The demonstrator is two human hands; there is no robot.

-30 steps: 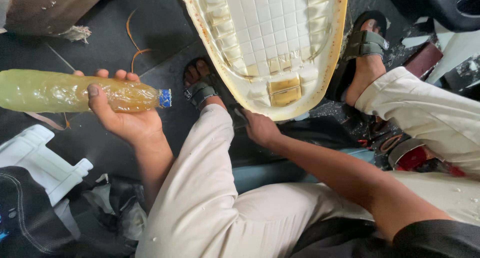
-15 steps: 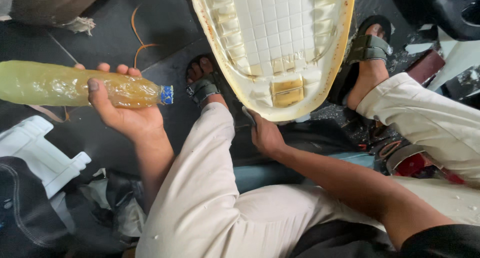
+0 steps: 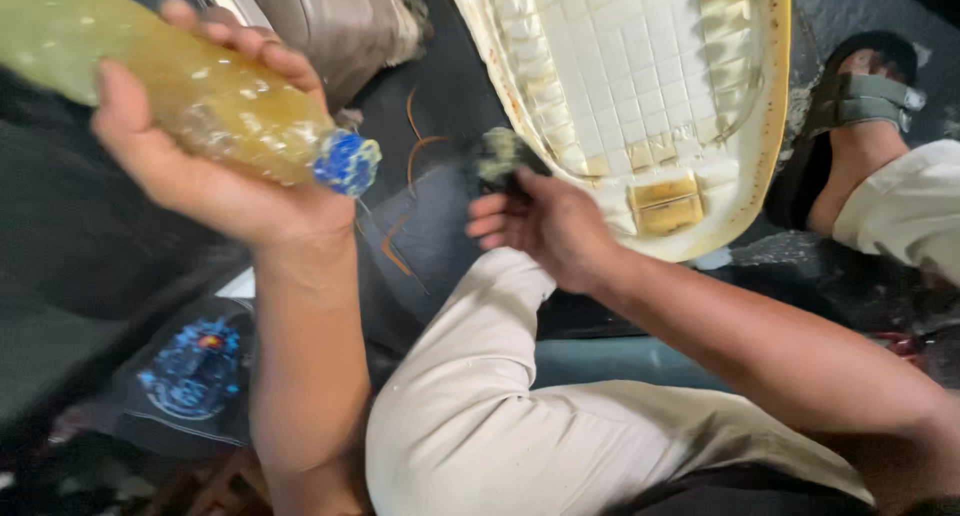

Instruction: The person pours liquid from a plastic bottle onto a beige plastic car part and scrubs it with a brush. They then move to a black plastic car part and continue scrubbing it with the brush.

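Note:
My left hand (image 3: 215, 171) grips a clear plastic bottle (image 3: 170, 81) of yellowish liquid, held sideways with its blue cap (image 3: 347, 162) pointing right. My right hand (image 3: 545, 226) is raised in front of my knee and pinches a small dark, grimy wad (image 3: 503, 156) at its fingertips, just left of a cream-coloured moulded seat base (image 3: 640, 86) that lies upside down with a grid pattern and a yellow latch plate (image 3: 667, 204).
My legs in cream trousers (image 3: 480, 406) fill the lower middle. A foot in a dark sandal (image 3: 855, 106) rests right of the seat base. Dark cloth with a blue print (image 3: 195, 371) lies at lower left; a brown bundle (image 3: 340, 26) sits above.
The bottle has come up closer to the camera and tilted. My right hand rose from beside my knee and now holds the dark wad near the seat base's edge.

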